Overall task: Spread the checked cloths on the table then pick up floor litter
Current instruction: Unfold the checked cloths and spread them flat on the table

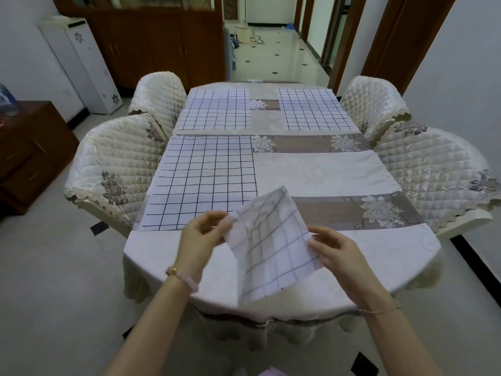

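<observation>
Three white checked cloths lie flat on the table (pixel 339 175): one at the far left (pixel 217 109), one at the far right (pixel 314 109), one at the near left (pixel 203 183). A fourth checked cloth (pixel 273 248) is folded and held above the table's near edge. My left hand (pixel 203 237) pinches its left edge. My right hand (pixel 333 251) grips its right edge. The near right part of the table carries only the floral tablecloth.
Quilted cream chairs stand at both sides: two on the left (pixel 113 169) (pixel 160 96), two on the right (pixel 439 169) (pixel 371 101). A dark wooden cabinet (pixel 29 150) is at the left. Tiled floor (pixel 54 280) surrounds the table; a hallway (pixel 273 58) opens beyond.
</observation>
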